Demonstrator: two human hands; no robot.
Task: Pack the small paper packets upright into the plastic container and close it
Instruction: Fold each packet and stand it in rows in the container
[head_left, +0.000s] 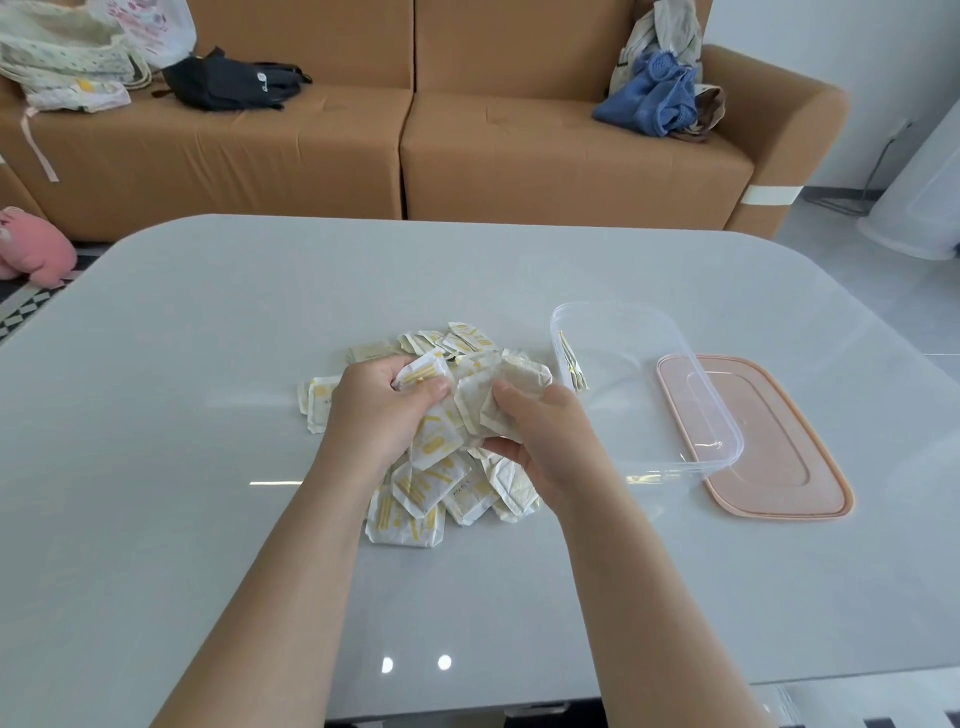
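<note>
Paper, white with yellow print: the small packets (415, 499) lie in a loose heap near the middle of the grey bench (208, 374), just left of the container. Both hands work over the heap. On the left hand (374, 410) the fingers (434, 387) are curled round a packet or two, yellow side up. The right hand (545, 441) pinches a bunch (498, 400) of plain-faced ones between thumb and fingers. The two handfuls touch, which reads to me as squaring a stack before it goes in. The clear plastic container (608, 305) stands open on the bench, close to the right of the heap. Inside are only a few packets (571, 364), standing on edge against the left wall towards its far end; the exact count is not readable. The rest of the tub shows bare floor. The pink lid (779, 457) lies flat on the bench along the container's right side, partly seen through the clear wall. Whether the two touch I cannot tell. Progress, as judged: early. One short row is begun. The bulk of the packets, heap plus what is in hand, is not yet packed, and the lid is not yet on. Left to do: stand the remainder upright row by row, then fit the lid and press it down. A tan sofa (519, 156) stands behind the bench, no part of the job.
</note>
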